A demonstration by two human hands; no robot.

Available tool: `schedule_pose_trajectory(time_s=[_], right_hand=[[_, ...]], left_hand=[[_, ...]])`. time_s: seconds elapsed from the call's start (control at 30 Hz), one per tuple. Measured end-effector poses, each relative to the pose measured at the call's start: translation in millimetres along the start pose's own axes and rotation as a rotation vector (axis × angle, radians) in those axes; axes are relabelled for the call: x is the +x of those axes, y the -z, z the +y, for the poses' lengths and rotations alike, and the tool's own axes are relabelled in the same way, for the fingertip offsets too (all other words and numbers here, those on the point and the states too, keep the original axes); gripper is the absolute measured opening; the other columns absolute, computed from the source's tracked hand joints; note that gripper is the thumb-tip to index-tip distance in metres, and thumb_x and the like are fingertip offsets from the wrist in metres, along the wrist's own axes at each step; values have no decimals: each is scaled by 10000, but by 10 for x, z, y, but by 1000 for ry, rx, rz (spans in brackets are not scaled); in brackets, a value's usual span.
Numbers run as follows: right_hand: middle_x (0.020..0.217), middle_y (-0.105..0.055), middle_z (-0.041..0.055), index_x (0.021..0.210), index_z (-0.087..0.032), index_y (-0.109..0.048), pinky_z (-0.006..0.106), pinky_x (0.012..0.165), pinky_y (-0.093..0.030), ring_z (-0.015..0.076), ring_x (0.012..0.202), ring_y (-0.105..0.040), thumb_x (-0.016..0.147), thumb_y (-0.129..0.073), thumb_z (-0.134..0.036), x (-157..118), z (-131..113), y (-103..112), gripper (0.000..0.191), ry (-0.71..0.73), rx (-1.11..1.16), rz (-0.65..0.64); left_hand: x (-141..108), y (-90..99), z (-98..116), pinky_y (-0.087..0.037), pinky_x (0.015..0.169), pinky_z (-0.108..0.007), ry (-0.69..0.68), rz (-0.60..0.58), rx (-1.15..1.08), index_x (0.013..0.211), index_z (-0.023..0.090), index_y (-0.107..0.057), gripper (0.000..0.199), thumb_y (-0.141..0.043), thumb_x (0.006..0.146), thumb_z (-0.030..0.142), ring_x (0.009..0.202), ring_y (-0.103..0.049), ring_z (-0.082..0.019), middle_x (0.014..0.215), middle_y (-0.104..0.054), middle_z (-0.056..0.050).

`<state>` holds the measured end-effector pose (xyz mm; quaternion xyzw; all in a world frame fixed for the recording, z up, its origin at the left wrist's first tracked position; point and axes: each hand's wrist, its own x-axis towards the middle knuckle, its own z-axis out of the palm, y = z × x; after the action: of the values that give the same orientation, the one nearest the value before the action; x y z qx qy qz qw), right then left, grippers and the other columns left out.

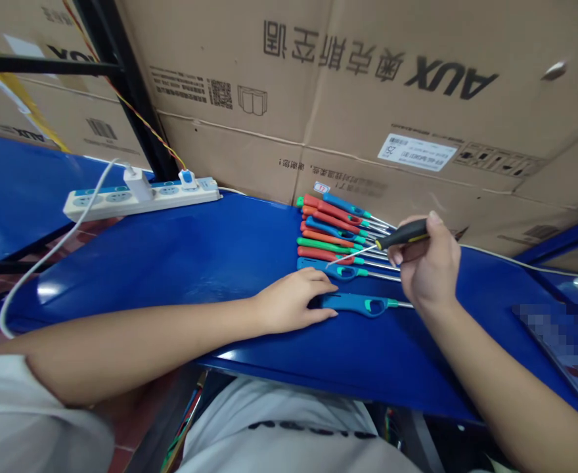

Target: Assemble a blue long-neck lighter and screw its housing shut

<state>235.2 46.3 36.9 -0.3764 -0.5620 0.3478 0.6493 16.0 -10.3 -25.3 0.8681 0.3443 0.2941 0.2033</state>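
A blue long-nosed lighter (355, 304) lies flat on the blue table, its metal tube pointing right. My left hand (293, 301) grips its handle end between thumb and fingers, hiding that end. My right hand (431, 266) is closed round a black-and-yellow screwdriver (403, 233). The screwdriver's thin shaft slants down to the left, and its tip shows over the handle of the nearest blue lighter (333, 268) in a row; I cannot tell whether they touch. Beyond it, several red, orange, green and blue lighters (324, 245) lie side by side, tubes to the right.
A large cardboard box (249, 144) stands upright along the table's back edge. On the left, a white power strip (144, 197) carries plugs and a white cable (79, 220). A dark, pixelated flat object (565, 348) is on the right of the blue table (210, 256).
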Motion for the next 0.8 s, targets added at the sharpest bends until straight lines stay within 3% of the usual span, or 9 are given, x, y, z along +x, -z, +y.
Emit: schedule_pose_trajectory(time_s=[0.17, 0.3, 0.43, 0.8], right_hand=[[619, -497, 0, 713, -254, -641, 312, 394, -292, 141, 430, -419, 926, -585, -524, -13, 60, 69, 348, -27, 35, -32], [624, -507, -6, 740, -252, -631, 300, 390, -279, 133, 418, -410, 946, -554, -547, -35, 79, 64, 368, -25, -12, -69], [640, -501, -2, 729, -251, -598, 290, 390, -283, 126, 440, -408, 939, -540, -570, -20, 66, 66, 386, -23, -29, -65], [647, -497, -15, 742, -242, -585, 288, 404, -296, 113, 429, -398, 950, -534, -551, -4, 57, 84, 376, -40, -42, -93]], left_hand=[[43, 65, 20, -581, 900, -343, 87, 248, -191, 1210, 181, -717, 396, -805, 869, 363, 992, -726, -206, 1083, -778, -69], [53, 110, 57, -580, 811, -305, 77, 330, -198, 1038, 189, -773, 210, -786, 884, 330, 879, -726, -183, 960, -796, -45], [58, 128, 78, -573, 800, -318, 48, 344, -186, 896, 201, -786, 133, -718, 939, 306, 842, -718, -183, 892, -798, -36], [56, 136, 70, -582, 833, -325, 12, 324, -176, 899, 206, -798, 110, -724, 939, 277, 859, -728, -186, 902, -808, -34]])
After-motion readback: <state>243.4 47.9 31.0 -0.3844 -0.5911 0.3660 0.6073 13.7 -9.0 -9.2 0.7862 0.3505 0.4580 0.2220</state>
